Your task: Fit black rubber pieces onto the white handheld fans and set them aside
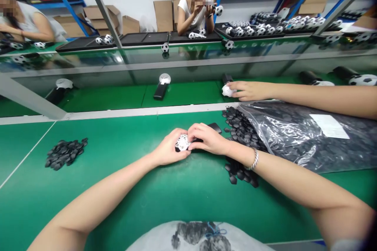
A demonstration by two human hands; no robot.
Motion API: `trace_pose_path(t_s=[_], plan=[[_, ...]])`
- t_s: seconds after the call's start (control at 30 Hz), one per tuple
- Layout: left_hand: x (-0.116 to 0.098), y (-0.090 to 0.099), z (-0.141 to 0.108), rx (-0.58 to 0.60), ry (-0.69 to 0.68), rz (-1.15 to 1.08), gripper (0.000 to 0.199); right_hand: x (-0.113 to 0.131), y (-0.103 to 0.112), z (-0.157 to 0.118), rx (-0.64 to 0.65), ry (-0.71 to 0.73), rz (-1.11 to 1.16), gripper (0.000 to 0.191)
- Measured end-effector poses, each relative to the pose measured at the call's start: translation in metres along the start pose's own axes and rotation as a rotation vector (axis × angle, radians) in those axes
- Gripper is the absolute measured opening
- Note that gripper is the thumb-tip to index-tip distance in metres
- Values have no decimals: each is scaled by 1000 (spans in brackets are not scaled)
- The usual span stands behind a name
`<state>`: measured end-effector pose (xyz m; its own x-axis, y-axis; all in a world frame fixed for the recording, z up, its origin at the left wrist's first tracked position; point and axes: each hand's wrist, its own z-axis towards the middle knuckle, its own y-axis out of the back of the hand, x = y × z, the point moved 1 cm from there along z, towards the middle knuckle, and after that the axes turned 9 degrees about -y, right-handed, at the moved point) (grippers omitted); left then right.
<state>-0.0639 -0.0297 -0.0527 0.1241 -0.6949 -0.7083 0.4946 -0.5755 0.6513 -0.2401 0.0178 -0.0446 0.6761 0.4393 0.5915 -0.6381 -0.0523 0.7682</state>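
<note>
My left hand is wrapped round a white ball-shaped head with an open soccer-ball pattern and some black on it. At the head's right edge, the bent fingers and thumb of my right hand come together; whatever they pinch is hidden. A black handle shows behind my right hand and seems to belong to the same device. Just right of that hand lies a heap of small black panels, spilling from a clear plastic bag.
A smaller pile of black panels lies at the left. Beyond a pale rail, a green conveyor carries ball-headed devices. From the right, another person's hand touches a white ball. Two people sit across.
</note>
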Motion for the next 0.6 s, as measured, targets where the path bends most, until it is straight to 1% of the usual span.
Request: trace_pose_path(t_s=[0.07,0.13,0.23,0.43,0.5,0.53,0.6], plan=[[0,1,0,10,-14,6,44,-1,3,1,48,0,30,29],[1,1,0,18,-17,11,44,-2,5,2,61,-4,63,28],[2,-1,1,13,-20,20,44,-1,5,2,36,-23,97,26],[3,-6,-2,-62,-8,39,40,2,1,4,14,-85,65,25],[5,-6,6,-69,9,11,40,2,8,5,-15,-95,63,28],[7,-5,15,-81,21,-1,41,2,14,4,-46,-103,61,31],[15,-3,42,-139,46,5,44,2,29,1,-125,-132,43,34]])
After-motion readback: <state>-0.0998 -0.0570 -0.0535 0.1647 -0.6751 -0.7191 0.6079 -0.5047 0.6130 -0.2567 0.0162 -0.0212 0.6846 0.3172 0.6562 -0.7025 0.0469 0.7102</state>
